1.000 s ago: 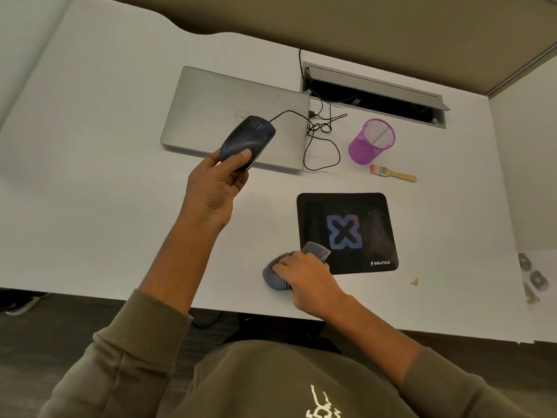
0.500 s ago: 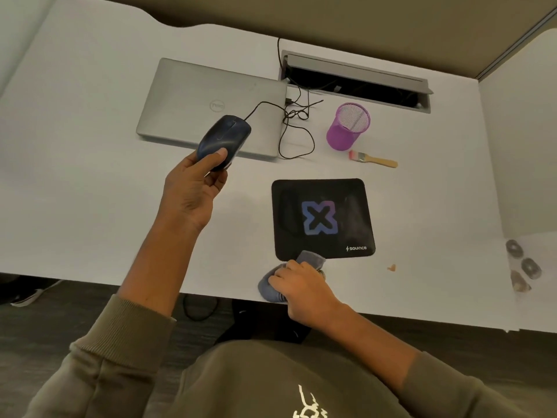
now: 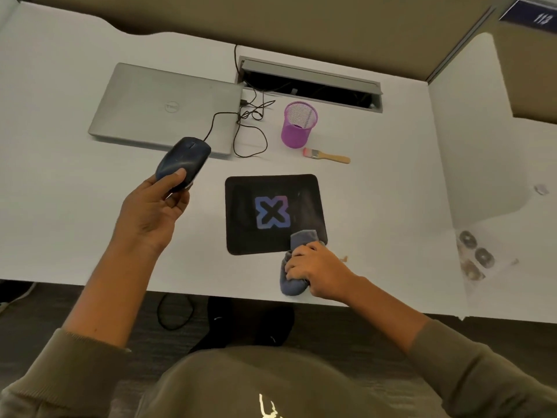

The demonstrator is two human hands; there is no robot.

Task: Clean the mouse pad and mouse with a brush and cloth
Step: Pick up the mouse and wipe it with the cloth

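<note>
Head view showed the left hand (image 3: 156,206) curled round the mouse (image 3: 184,160), holding it up off the tabletop (image 3: 60,191) above the near corner of the closed laptop (image 3: 168,107), its cable trailing back toward the laptop's side. The right hand (image 3: 316,268) was clamped on the bunched grey cloth (image 3: 291,285), pressing it at the mouse pad's (image 3: 247,224) near right corner, close to the tabletop's front edge. The brush (image 3: 327,155) lay untouched toward the back, just beside the purple mesh cup (image 3: 298,125) and apart from both hands. Judging by this, the brushing looked finished or set aside, and wiping of the pad was in hand. Faint streaks showed on the pad's right side. Wiping the mouse itself seemed to be left, then setting it back on the pad.
</note>
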